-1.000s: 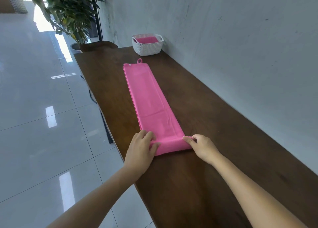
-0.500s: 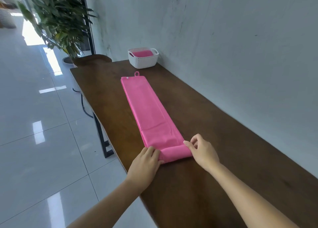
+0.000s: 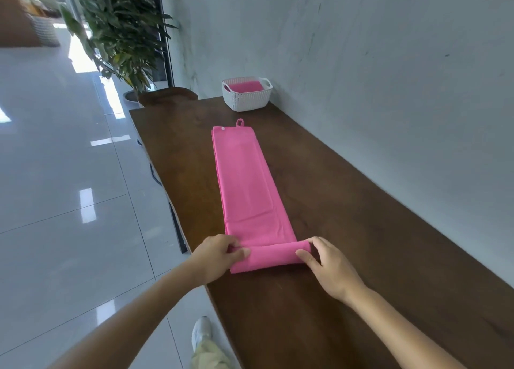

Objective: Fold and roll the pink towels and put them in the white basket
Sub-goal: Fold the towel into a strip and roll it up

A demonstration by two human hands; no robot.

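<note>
The folded pink towel (image 3: 247, 185) stretches along the wooden table (image 3: 361, 229), near end rolled. The left hand (image 3: 219, 257), at the table's floor-side edge, and right hand (image 3: 328, 265) curl fingers round the roll's ends. The white basket (image 3: 246, 97) stands at the table's far end.

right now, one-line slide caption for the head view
Left hand and right hand grip the rolled near end of a folded pink towel; white basket farther along the table.

A long, narrow folded pink towel (image 3: 244, 179) lay flat, its loop end near the white basket (image 3: 246, 100) and its other end rolled up. A second towel (image 3: 246, 86) sat inside the basket.
</note>
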